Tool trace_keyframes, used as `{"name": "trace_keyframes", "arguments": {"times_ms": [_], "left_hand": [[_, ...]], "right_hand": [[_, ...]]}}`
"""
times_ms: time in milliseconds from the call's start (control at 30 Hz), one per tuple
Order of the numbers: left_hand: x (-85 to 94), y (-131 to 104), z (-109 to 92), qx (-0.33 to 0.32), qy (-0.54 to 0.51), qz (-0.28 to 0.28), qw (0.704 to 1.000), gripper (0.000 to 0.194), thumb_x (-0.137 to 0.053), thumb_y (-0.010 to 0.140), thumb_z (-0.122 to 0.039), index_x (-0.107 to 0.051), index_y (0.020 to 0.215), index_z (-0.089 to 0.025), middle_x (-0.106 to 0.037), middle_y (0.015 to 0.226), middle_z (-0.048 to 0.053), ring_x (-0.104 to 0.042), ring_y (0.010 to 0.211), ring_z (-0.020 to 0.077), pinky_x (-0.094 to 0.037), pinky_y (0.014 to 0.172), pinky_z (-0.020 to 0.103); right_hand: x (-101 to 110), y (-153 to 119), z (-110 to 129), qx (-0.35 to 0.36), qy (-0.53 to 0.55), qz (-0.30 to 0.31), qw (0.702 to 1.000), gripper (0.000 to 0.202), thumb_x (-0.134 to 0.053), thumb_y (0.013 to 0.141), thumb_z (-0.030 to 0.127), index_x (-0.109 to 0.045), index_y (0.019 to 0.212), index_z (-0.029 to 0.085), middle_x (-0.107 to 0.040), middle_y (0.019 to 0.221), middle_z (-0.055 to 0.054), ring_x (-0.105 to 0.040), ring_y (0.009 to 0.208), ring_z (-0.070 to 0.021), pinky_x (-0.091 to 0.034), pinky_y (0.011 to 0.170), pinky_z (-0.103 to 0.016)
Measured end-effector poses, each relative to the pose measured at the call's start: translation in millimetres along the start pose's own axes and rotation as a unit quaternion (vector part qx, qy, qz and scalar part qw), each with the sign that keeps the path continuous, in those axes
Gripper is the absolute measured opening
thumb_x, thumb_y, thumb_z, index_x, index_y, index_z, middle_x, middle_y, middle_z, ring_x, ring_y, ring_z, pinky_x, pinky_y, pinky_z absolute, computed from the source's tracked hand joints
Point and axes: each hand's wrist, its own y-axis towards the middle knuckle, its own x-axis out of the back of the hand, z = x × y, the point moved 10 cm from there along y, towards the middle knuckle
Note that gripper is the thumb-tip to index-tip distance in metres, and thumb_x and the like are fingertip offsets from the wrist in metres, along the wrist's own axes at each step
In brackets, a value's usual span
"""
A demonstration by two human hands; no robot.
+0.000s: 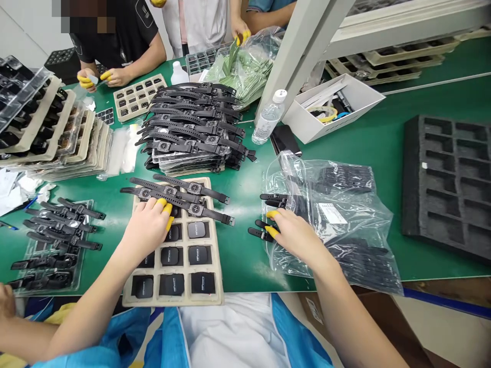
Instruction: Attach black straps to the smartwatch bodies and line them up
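Clear tray: On the green desk [240, 260], this far-left tray [79, 278] carries a group of strapped watches [69, 225]. We judge this group fitted.
Watch stack: At the rear, layered strapped watches [195, 125] rise high on trays. We count these as finished fitting also.
Cream tray: In front of us, slightly left, the compartment tray [218, 271] is partly done. Four strapped watches [196, 209] lie backs up across its upper end. Nearer us, at least eight watch cases [172, 256] sit in compartments with no strap visible; we judge these left to do.
Left hand: Our hand [151, 225] is over the cream tray, fingers curled beside the strapped watches. We cannot tell whether it pinches one.
Right hand: Our hand [293, 235] reaches to loose strap pieces [263, 234] at the bag mouth, thumb and forefinger slightly parted. We cannot tell whether a piece is gripped.
Strap bag: The clear plastic bag [379, 217] contains more bundled straps [345, 178], so supply remains.
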Motion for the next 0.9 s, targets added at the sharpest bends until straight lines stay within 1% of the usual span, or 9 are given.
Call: {"name": "trace_keyframes", "arguments": {"times_ms": [233,367,433,533,600,700,767,800,900], "left_hand": [[-6.1,8.9,4.5,0.006,0.044,0.019,0.999,0.024,-0.054,0.102,-0.026,-0.069,0.085,-0.015,-0.067,0.084,0.015,-0.062,0.089,0.0354,-0.048,0.072,0.044],[7.2,4.7,14.5,-0.003,-0.019,0.019,1.000,0.021,-0.053,0.103,-0.025,-0.067,0.088,-0.017,-0.069,0.087,0.012,-0.064,0.088,0.0332,-0.050,0.075,0.044],[31.0,5.0,15.9,0.005,-0.113,-0.014,0.994,0.019,-0.052,0.104,-0.029,-0.066,0.096,-0.018,-0.070,0.093,0.011,-0.065,0.091,0.0312,-0.052,0.077,0.043],[61.7,11.4,4.8,0.039,-0.309,-0.069,0.948,0.024,-0.054,0.105,-0.037,-0.064,0.117,-0.019,-0.072,0.110,0.010,-0.069,0.098,0.0265,-0.055,0.082,0.038],[60.0,20.1,-16.9,0.056,-0.445,-0.065,0.891,0.024,-0.055,0.105,-0.035,-0.061,0.123,-0.022,-0.072,0.114,0.008,-0.070,0.099,0.0226,-0.056,0.084,0.035],[37.7,32.3,-53.4,0.064,-0.627,-0.064,0.774,0.017,-0.053,0.105,-0.029,-0.054,0.119,-0.021,-0.071,0.113,0.009,-0.071,0.098,0.0193,-0.058,0.085,0.032],[21.5,36.0,-69.7,0.056,-0.684,-0.069,0.724,0.013,-0.051,0.105,-0.026,-0.050,0.116,-0.021,-0.069,0.111,0.009,-0.071,0.100,0.0185,-0.058,0.086,0.032],[14.8,36.1,-73.6,0.054,-0.689,-0.071,0.719,0.012,-0.049,0.105,-0.024,-0.050,0.115,-0.021,-0.069,0.110,0.009,-0.070,0.100,0.0183,-0.058,0.087,0.032],[3.4,33.0,-72.1,0.058,-0.635,-0.077,0.766,0.013,-0.047,0.104,-0.022,-0.050,0.117,-0.020,-0.067,0.110,0.010,-0.068,0.098,0.0194,-0.057,0.087,0.035]], "right_hand": [[-1.0,1.8,16.3,0.027,-0.030,0.045,0.998,0.013,-0.054,0.096,0.013,-0.067,0.095,0.017,-0.070,0.099,-0.014,-0.065,0.100,-0.0321,-0.049,0.083,-0.041],[27.5,-1.0,11.5,0.009,0.140,-0.047,0.989,0.022,-0.046,0.104,0.025,-0.067,0.110,0.019,-0.068,0.121,-0.015,-0.068,0.089,-0.0260,-0.052,0.072,-0.038],[48.5,-7.2,11.4,0.012,0.298,-0.115,0.948,0.025,-0.047,0.106,0.029,-0.064,0.122,0.021,-0.066,0.131,-0.015,-0.070,0.087,-0.0233,-0.055,0.070,-0.037],[78.7,-20.6,21.7,0.047,0.547,-0.191,0.814,0.019,-0.055,0.106,0.033,-0.061,0.122,0.027,-0.068,0.132,-0.011,-0.072,0.095,-0.0233,-0.059,0.073,-0.037],[97.0,-29.7,44.0,0.113,0.656,-0.202,0.718,0.019,-0.065,0.101,0.042,-0.064,0.115,0.028,-0.069,0.130,-0.010,-0.072,0.104,-0.0260,-0.061,0.082,-0.041],[103.9,-37.1,96.5,0.207,0.751,-0.109,0.618,0.051,-0.061,0.093,0.073,-0.070,0.109,0.025,-0.069,0.119,-0.012,-0.069,0.105,-0.0309,-0.059,0.090,-0.049],[89.6,-36.9,127.1,0.205,0.784,-0.031,0.585,0.060,-0.059,0.089,0.081,-0.070,0.104,0.024,-0.065,0.108,-0.010,-0.068,0.096,-0.0284,-0.058,0.087,-0.047],[78.8,-35.2,137.3,0.183,0.792,-0.007,0.582,0.055,-0.068,0.087,0.077,-0.069,0.102,0.024,-0.062,0.103,-0.007,-0.066,0.090,-0.0247,-0.058,0.084,-0.043],[43.6,-28.1,146.9,0.075,0.792,0.004,0.605,0.045,-0.092,0.078,0.049,-0.061,0.102,0.027,-0.053,0.093,0.001,-0.056,0.073,-0.0132,-0.053,0.067,-0.027]]}}
